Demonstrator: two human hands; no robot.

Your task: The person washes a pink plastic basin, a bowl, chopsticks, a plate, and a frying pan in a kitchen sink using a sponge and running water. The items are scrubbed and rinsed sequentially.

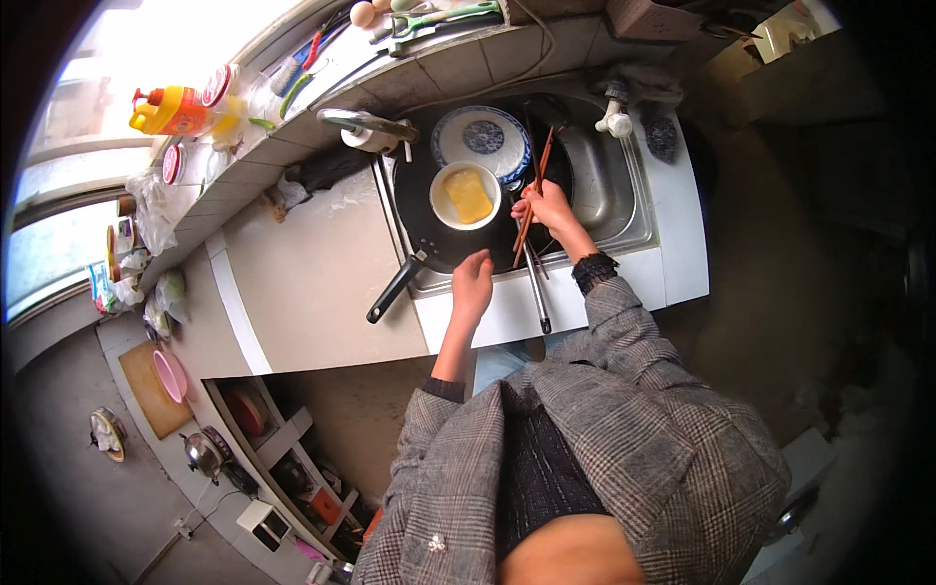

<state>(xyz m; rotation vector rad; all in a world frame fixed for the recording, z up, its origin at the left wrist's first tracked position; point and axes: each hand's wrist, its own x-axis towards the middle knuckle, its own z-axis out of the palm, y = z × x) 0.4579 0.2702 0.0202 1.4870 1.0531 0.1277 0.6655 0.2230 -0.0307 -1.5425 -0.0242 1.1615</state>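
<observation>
A black frying pan with a black handle [397,287] lies over the steel sink. In it are a blue-and-white patterned plate [504,131] and a white bowl [436,207] with a yellow sponge [468,196] inside. My right hand [548,208] is closed around several reddish-brown chopsticks [545,155], just right of the bowl. A metal-handled utensil [537,285] runs from near that hand over the counter's front edge. My left hand [474,281] is below the bowl at the pan's near edge, fingers bent; whether it touches the pan is unclear.
A faucet [373,131] rises behind the sink's left side, and a white tap valve [614,121] is at its back right. The tiled ledge [468,62] bears eggs, peppers, a peeler and bottles. Left along the counter [314,278] are plastic bags and a pink basin [170,376].
</observation>
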